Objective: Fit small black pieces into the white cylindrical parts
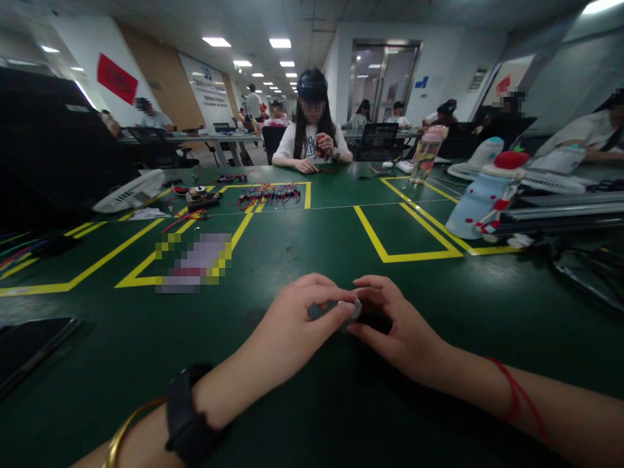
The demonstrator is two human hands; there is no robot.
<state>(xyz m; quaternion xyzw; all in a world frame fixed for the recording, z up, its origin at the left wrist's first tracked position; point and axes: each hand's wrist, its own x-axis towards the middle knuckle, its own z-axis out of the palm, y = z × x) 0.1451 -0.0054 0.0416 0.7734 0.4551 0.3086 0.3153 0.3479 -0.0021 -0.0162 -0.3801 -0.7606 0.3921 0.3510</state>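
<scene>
My left hand (297, 325) and my right hand (394, 325) meet just above the green table (302, 403), fingertips together. Between them they pinch a small grey-white object (354, 310); its shape is mostly hidden by the fingers. A dark part of it shows under my right thumb. My left wrist wears a black watch (188, 416) and a gold bangle; a red string circles my right wrist.
Yellow tape lines (385, 250) mark boxes on the table. A bundle of coloured wires (268, 193) lies far ahead, a white fan (130, 190) at left, a blue bottle (480, 198) and pink bottle (426, 153) at right. A person (312, 140) sits opposite; others work behind.
</scene>
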